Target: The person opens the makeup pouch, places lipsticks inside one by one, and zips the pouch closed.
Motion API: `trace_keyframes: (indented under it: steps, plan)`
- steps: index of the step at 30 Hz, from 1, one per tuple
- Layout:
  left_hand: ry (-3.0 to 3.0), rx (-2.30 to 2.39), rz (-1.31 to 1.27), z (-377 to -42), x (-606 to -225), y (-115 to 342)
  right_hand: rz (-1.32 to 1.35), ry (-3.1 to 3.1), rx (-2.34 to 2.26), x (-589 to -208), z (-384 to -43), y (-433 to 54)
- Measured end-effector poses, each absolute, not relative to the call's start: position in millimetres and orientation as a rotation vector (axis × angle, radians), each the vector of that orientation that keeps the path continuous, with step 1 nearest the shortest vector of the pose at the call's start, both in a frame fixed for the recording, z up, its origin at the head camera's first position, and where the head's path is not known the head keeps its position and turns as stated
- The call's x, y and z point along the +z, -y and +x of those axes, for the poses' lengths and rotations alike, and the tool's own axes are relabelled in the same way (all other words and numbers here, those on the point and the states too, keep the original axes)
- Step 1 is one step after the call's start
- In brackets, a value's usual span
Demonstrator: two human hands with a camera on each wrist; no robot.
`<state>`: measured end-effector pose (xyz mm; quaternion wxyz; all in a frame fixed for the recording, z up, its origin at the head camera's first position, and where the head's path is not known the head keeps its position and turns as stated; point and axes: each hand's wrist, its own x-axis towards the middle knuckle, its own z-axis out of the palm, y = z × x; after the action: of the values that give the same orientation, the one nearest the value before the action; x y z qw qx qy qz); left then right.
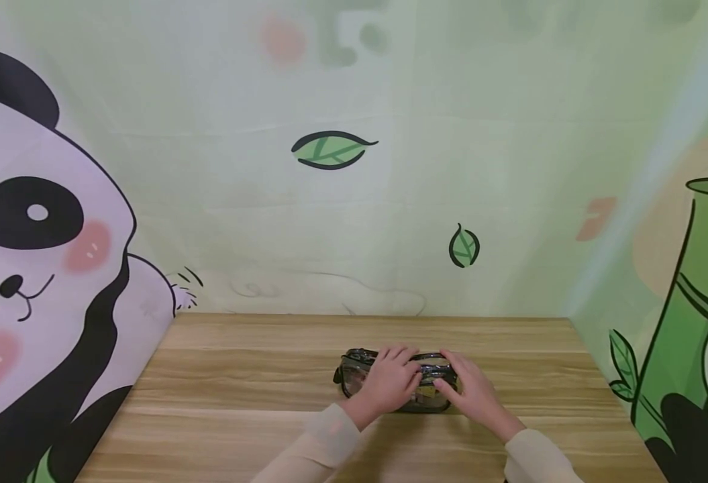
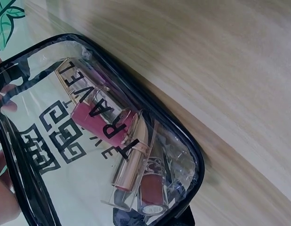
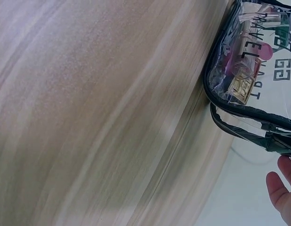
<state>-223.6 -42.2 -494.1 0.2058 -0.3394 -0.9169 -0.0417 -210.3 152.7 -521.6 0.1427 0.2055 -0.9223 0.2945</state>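
Note:
A clear cosmetic bag (image 1: 434, 400) with black trim stands on the wooden table, between both hands. My left hand (image 1: 386, 380) grips its upper edge, with fingertips showing through the clear plastic in the left wrist view. At the bag's right end, my right hand (image 1: 473, 389) has thumb and forefinger spread apart. Its fingertips (image 3: 275, 184) are close to the black trim and strap (image 3: 239, 132); whether they touch is hard to tell. Inside the bag lie a pink tube (image 2: 100, 123), a gold lipstick (image 2: 131, 167), a dark red tube (image 2: 153, 193) and other small cosmetics. Black "TRAVEL" lettering marks the plastic.
The wood-grain table (image 1: 239, 376) extends around the bag on every side. Behind it hangs a pale green backdrop (image 1: 239, 221) printed with a panda (image 1: 45, 268), leaves and bamboo (image 1: 668, 349), meeting the table's back edge.

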Motion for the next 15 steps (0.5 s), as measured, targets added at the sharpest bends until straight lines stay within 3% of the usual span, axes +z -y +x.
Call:
trace_keyframes:
  steps: [15]
  plan:
    - [2.752, -0.159, -0.824, -225.8, -488.1, 26.8, 0.576, 2.695, 0.878, -520.9, -210.1, -152.4]
